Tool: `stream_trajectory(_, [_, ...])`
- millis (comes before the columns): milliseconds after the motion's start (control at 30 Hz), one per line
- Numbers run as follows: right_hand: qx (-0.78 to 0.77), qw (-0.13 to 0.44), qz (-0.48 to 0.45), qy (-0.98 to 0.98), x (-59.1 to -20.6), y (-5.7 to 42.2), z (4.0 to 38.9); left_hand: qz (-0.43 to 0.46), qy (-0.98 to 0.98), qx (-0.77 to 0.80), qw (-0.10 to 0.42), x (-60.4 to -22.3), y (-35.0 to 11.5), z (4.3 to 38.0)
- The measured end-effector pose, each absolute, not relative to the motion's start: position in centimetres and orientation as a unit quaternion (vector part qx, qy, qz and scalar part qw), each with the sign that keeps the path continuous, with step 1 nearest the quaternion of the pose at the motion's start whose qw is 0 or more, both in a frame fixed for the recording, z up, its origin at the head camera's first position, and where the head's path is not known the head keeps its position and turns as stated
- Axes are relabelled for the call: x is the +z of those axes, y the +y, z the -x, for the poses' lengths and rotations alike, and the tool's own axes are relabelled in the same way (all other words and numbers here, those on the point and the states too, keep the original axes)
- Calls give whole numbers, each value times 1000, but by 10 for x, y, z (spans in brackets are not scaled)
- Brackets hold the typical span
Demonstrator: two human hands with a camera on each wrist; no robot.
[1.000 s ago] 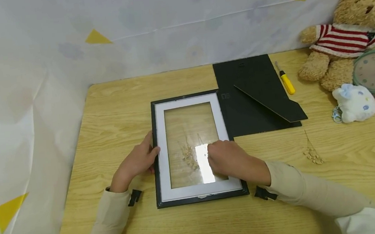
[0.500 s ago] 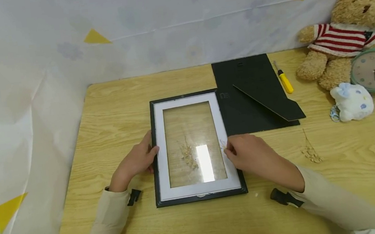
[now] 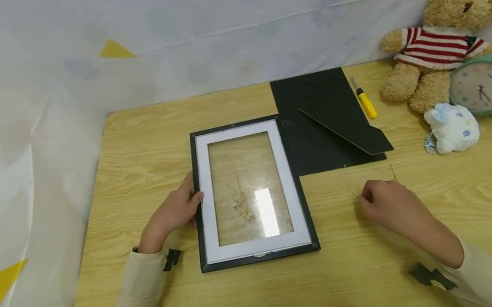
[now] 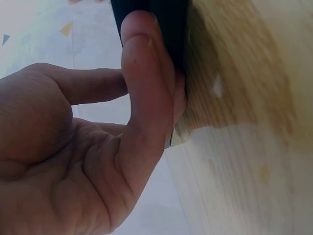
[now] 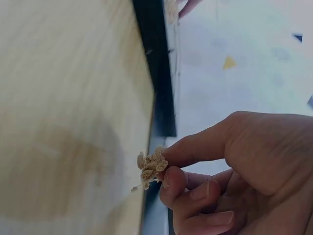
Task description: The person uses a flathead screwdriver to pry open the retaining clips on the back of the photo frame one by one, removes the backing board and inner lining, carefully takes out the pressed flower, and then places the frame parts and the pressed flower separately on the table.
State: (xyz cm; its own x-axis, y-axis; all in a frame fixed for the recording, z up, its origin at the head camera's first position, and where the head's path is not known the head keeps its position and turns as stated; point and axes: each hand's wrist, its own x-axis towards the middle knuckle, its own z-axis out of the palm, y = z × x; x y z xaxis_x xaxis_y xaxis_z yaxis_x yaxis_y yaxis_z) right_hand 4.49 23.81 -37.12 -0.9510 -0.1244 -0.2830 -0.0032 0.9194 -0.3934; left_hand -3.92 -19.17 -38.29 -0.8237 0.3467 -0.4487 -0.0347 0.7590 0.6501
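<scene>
A black picture frame (image 3: 239,263) with a white mat (image 3: 290,193) lies on the table, its glazed opening catching a bright reflection. Dried flowers (image 3: 243,205) show inside the opening. My left hand (image 3: 171,212) grips the frame's left edge, thumb on top; in the left wrist view, fingers curl against the black edge (image 4: 173,34). To the right of the frame, my right hand (image 3: 393,203) pinches a small dried flower sprig (image 5: 152,167) between thumb and fingertips. Behind that hand, the thin stem (image 3: 393,173) of another sprig shows, the rest hidden.
The black backing board (image 3: 317,151), its easel leg (image 3: 371,141) raised, lies behind the frame's right side. A yellow screwdriver (image 3: 367,105) lies beside it. At the back right are a teddy bear (image 3: 445,48), a clock (image 3: 479,84) and a white plush toy (image 3: 454,128).
My right hand has moved right with the pinched sprig, from over the glass past the frame's right edge to the bare table. My left hand keeps its grip; the view has shifted slightly.
</scene>
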Motion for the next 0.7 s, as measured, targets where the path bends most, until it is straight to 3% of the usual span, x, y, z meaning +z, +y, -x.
stream_trajectory(700, [-211,204,-4,956,-388,269,-53,-82,893,340,284,-380,-190,38])
